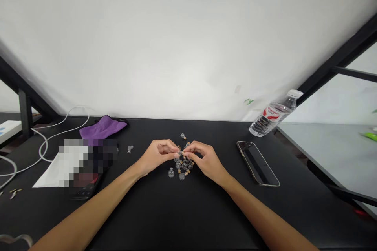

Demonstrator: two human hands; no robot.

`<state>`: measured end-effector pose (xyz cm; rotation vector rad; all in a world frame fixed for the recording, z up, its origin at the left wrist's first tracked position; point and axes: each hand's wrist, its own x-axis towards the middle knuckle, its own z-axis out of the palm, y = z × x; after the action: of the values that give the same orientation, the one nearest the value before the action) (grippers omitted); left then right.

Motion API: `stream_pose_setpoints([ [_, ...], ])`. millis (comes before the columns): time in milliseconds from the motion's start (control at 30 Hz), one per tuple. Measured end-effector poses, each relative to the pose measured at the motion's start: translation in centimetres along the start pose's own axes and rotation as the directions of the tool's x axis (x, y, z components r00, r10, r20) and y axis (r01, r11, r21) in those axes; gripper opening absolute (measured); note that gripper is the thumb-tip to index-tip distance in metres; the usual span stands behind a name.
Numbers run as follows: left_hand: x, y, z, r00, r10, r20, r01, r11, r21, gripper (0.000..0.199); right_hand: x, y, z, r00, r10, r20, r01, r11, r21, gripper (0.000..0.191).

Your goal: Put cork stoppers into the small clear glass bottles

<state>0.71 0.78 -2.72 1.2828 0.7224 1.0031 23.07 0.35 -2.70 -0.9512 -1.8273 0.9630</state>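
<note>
My left hand (160,155) is closed in a pinch on a small glass bottle (180,153), just above the pile. Close against it, my right hand (204,160) also pinches, at what looks like the bottle's tiny cork stopper; the fingertips partly cover it. Beneath both hands lies a pile of small round glass bottles (184,166), several with brown corks. One bottle without a visible cork (171,172) rests at the near left of the pile. Beyond the hands lies a corked bottle (183,136). A clear piece (130,149) sits apart, left of my left hand.
On the black table (165,215), a phone (258,163) lies at right, with a tilted-looking water bottle (272,115) behind it. At left are a purple cloth (103,127), white paper (53,170), a dark, partly blurred object (84,192) and a looping white cable (44,147).
</note>
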Motion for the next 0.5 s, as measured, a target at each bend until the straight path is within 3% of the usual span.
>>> stream_pose_setpoints([
  [500,0.04,-0.23,-0.04,1.0,0.017,-0.009,-0.017,0.999,0.052,0.023,0.03,0.06,0.17,0.998,0.064,0.009,-0.064,0.998,0.022,0.019],
])
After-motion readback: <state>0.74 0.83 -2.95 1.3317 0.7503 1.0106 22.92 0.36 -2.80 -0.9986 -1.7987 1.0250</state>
